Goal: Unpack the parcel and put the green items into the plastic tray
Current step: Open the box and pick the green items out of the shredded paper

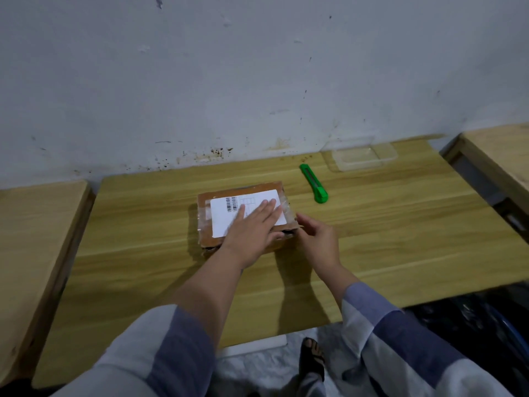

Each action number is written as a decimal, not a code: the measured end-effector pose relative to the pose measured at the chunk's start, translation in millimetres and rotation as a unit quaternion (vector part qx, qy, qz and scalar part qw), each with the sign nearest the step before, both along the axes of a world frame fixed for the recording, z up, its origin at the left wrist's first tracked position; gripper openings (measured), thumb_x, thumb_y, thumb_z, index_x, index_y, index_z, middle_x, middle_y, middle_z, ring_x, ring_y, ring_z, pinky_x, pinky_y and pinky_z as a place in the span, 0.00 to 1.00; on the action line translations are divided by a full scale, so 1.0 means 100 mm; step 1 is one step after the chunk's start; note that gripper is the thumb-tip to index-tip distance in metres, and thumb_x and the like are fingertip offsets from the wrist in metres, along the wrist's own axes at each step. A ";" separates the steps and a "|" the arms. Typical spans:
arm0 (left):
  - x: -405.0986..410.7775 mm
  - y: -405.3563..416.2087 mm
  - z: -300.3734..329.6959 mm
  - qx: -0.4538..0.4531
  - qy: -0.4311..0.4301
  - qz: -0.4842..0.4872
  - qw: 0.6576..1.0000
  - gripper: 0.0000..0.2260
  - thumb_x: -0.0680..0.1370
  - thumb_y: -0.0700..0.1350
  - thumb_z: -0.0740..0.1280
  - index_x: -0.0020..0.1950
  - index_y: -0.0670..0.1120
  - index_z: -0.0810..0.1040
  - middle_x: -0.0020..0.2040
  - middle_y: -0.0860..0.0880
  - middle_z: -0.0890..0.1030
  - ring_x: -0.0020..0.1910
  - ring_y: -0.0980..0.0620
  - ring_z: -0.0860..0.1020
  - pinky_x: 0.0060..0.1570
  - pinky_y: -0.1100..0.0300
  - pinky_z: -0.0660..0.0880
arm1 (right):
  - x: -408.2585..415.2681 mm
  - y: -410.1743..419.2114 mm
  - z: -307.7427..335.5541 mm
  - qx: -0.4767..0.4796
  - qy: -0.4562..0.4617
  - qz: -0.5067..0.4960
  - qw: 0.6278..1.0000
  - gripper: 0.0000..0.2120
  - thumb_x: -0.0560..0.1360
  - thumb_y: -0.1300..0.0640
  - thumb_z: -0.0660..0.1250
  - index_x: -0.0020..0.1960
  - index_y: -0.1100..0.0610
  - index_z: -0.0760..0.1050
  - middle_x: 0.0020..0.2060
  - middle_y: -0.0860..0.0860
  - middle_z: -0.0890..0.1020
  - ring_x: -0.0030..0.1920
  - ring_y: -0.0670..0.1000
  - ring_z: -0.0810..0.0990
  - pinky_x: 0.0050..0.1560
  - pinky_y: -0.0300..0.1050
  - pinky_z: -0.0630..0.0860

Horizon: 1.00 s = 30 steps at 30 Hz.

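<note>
A person is standing at a wooden worktop [372, 224], seen from above, with both bare hands on a small cardboard parcel [243, 216]. The parcel is lying flat near the middle of the worktop, still taped shut, so what it is holding cannot be seen. A white shipping label [229, 219] with a barcode is covering most of its top face.

The left hand [252, 236] is lying flat and spread open on the label, palm down, pressing rather than gripping. The right hand [317, 239] is sitting just beside the left, at the parcel's right edge, with its fingers curled toward the cardboard there; whether it is actually pinching the edge or tape cannot be told.

Beyond the right hand, a green utility knife [314, 183] is lying on the bare worktop, apart from the parcel. Further beyond it, close to the stained white wall [257, 81], a clear plastic tray [362, 157] is resting on the worktop; it appears to be holding nothing.

Blue and grey sleeves are showing nearest the camera, and a sandalled foot is showing on the floor below the right arm.
</note>
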<state>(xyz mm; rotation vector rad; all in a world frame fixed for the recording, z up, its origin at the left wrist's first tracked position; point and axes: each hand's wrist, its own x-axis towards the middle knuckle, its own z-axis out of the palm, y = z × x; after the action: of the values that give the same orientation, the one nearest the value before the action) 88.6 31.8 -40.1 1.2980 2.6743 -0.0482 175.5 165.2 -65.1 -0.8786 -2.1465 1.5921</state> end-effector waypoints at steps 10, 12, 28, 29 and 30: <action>0.02 -0.03 -0.03 0.072 -0.032 0.019 0.997 0.24 0.83 0.44 0.53 0.78 0.53 0.50 0.79 0.54 0.50 0.78 0.54 0.46 0.75 0.43 0.46 | -0.08 0.02 0.00 -0.077 -0.058 -0.042 0.994 0.08 0.74 0.61 0.69 0.52 0.59 0.83 0.40 0.53 0.84 0.35 0.50 0.78 0.38 0.46 0.79; 0.02 -0.02 -0.01 0.091 -0.047 0.024 0.994 0.23 0.83 0.42 0.54 0.78 0.53 0.55 0.79 0.55 0.54 0.78 0.54 0.48 0.75 0.43 0.46 | -0.09 0.01 0.00 -0.048 -0.073 -0.047 0.995 0.07 0.74 0.60 0.69 0.50 0.59 0.83 0.38 0.52 0.83 0.36 0.52 0.79 0.44 0.50 0.80; 0.01 -0.20 0.21 0.107 -0.002 0.028 0.994 0.31 0.78 0.63 0.56 0.78 0.53 0.54 0.78 0.55 0.58 0.77 0.57 0.53 0.76 0.47 0.47 | -0.08 0.09 0.24 0.155 0.059 0.077 0.983 0.16 0.70 0.67 0.70 0.56 0.54 0.82 0.54 0.51 0.84 0.53 0.43 0.79 0.57 0.37 0.75; -0.01 -0.26 0.20 0.109 0.011 0.035 0.993 0.31 0.78 0.64 0.56 0.78 0.53 0.55 0.77 0.55 0.59 0.77 0.57 0.53 0.76 0.47 0.47 | -0.07 0.08 0.25 0.156 0.058 0.076 0.983 0.15 0.71 0.67 0.70 0.55 0.55 0.82 0.53 0.52 0.84 0.54 0.44 0.79 0.59 0.41 0.76; -0.03 -0.33 0.20 0.117 0.022 0.046 0.992 0.31 0.77 0.64 0.56 0.77 0.53 0.56 0.77 0.55 0.59 0.77 0.57 0.54 0.76 0.48 0.47 | -0.06 0.08 0.26 0.149 0.058 0.074 0.984 0.14 0.71 0.67 0.69 0.55 0.56 0.82 0.53 0.52 0.84 0.53 0.45 0.80 0.59 0.42 0.76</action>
<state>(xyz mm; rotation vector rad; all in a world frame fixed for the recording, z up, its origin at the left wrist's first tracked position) 85.4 -1.6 -19.8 1.2462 2.8434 0.2599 169.3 173.4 -39.4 -0.5303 -2.3288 1.2995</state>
